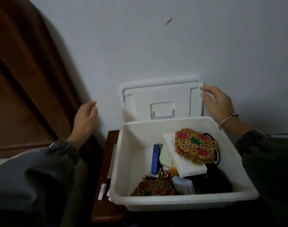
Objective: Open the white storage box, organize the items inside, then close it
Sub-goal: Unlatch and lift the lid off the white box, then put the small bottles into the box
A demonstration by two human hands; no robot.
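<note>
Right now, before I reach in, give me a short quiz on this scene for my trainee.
1. Which hand touches the lid? A left, B right, C both.
2. What lies on the white carton inside the box?
3. True or false: the left hand holds the blue case.
Key: 1 B, the right hand, at the lid's top corner. 2 The beaded mat. 3 False: the left hand holds nothing, and the blue case sits in the box.
</note>
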